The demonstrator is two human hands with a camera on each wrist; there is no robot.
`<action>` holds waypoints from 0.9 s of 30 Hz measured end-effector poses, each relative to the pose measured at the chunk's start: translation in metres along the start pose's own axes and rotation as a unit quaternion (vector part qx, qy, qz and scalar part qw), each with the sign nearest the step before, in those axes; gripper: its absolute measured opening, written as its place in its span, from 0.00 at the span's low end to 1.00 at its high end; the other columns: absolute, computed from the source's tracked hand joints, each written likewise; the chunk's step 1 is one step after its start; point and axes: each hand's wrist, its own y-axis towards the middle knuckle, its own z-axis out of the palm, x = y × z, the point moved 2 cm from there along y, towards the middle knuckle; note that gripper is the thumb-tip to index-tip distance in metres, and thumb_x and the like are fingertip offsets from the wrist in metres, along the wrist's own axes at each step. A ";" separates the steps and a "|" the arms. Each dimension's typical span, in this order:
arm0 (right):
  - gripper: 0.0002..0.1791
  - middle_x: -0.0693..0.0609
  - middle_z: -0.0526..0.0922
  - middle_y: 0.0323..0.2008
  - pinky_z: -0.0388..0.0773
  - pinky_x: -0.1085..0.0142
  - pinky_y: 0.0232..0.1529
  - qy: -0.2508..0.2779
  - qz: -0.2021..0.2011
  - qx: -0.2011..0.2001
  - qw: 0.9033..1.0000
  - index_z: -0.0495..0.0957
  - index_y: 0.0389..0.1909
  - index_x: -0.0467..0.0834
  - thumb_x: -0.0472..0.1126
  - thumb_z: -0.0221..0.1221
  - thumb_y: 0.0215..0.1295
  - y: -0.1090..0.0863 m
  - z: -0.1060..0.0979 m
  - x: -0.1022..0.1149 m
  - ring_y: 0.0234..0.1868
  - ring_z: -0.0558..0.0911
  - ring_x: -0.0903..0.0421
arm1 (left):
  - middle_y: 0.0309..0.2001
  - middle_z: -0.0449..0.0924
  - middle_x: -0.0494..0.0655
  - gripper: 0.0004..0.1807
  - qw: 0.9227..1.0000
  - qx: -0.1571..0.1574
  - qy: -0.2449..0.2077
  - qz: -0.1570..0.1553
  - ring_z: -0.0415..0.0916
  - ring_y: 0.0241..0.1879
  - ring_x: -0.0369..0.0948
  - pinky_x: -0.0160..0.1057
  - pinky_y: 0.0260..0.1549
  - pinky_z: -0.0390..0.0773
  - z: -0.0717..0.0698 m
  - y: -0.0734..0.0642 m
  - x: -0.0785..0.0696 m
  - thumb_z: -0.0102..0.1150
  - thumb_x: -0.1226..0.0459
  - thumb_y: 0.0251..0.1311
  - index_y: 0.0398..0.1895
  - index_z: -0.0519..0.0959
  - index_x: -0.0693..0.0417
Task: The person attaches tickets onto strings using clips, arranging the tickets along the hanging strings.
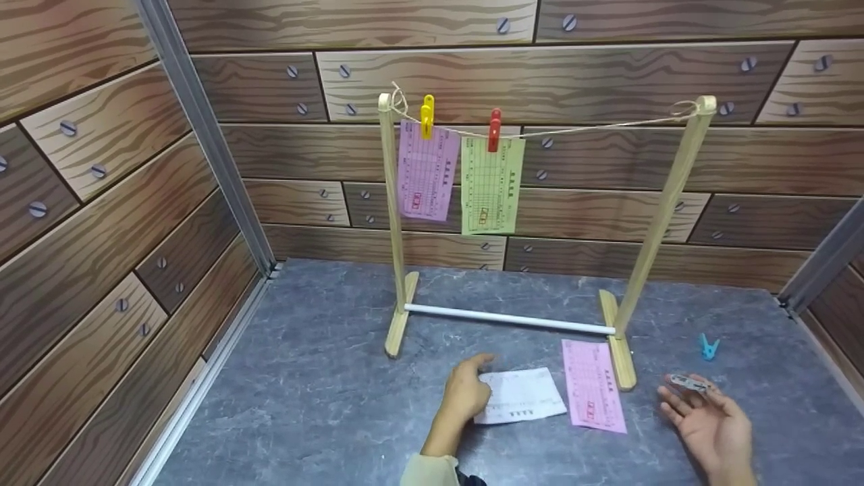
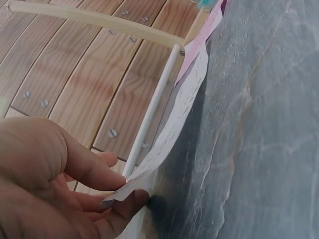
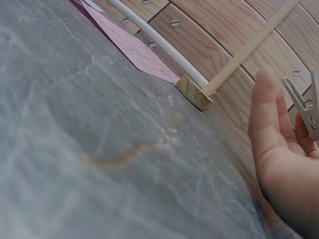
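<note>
My left hand (image 1: 466,393) pinches the left end of a white printed slip (image 1: 525,397) between thumb and fingers. In the left wrist view the white slip (image 2: 182,102) bends up from the grey tabletop toward those fingertips. A pale grey clothespin (image 1: 688,383) is held at the fingertips of my right hand (image 1: 717,428), palm turned up. Seen from the right wrist, the clothespin (image 3: 308,107) has its two legs pointing upward beside the fingers. Between the hands, a pink slip (image 1: 594,386) lies on the table against the rack's right foot.
A wooden rack with a white crossbar (image 1: 509,318) carries a string (image 1: 594,128). On it hang a purple slip (image 1: 426,172) under a yellow clothespin (image 1: 427,118) and a green slip (image 1: 491,185) under a red clothespin (image 1: 495,129). A blue clothespin (image 1: 709,347) lies at the right.
</note>
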 end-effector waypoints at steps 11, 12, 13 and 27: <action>0.25 0.33 0.79 0.45 0.80 0.48 0.50 -0.015 0.038 -0.005 0.999 0.79 0.57 0.34 0.41 0.34 0.83 0.002 -0.002 0.000 0.47 0.81 0.36 | 0.43 0.80 0.53 0.35 1.000 0.021 -0.021 -0.007 0.77 0.46 0.51 0.52 0.48 0.76 0.003 0.003 0.008 0.50 0.81 0.41 0.58 0.81 0.59; 0.24 0.34 0.78 0.45 0.80 0.49 0.50 -0.022 0.040 -0.015 0.999 0.79 0.56 0.35 0.41 0.35 0.83 0.002 -0.001 0.000 0.47 0.81 0.37 | 0.43 0.79 0.52 0.36 0.999 0.023 -0.023 -0.007 0.77 0.45 0.50 0.51 0.46 0.76 0.003 0.004 0.008 0.50 0.81 0.41 0.59 0.80 0.58; 0.24 0.35 0.79 0.45 0.80 0.49 0.50 -0.032 0.042 -0.023 0.998 0.80 0.56 0.36 0.40 0.36 0.83 0.003 -0.001 0.000 0.46 0.82 0.37 | 0.43 0.79 0.52 0.37 0.999 0.023 -0.028 -0.008 0.76 0.44 0.49 0.51 0.46 0.76 0.003 0.004 0.009 0.50 0.81 0.41 0.60 0.80 0.57; 0.17 0.43 0.83 0.42 0.81 0.56 0.51 -0.174 0.023 -0.067 0.982 0.84 0.50 0.40 0.35 0.45 0.79 0.007 0.006 -0.008 0.44 0.84 0.49 | 0.34 0.85 0.44 0.18 0.978 -0.055 -0.201 -0.025 0.79 0.38 0.40 0.41 0.39 0.78 0.007 0.007 0.014 0.52 0.80 0.49 0.33 0.88 0.56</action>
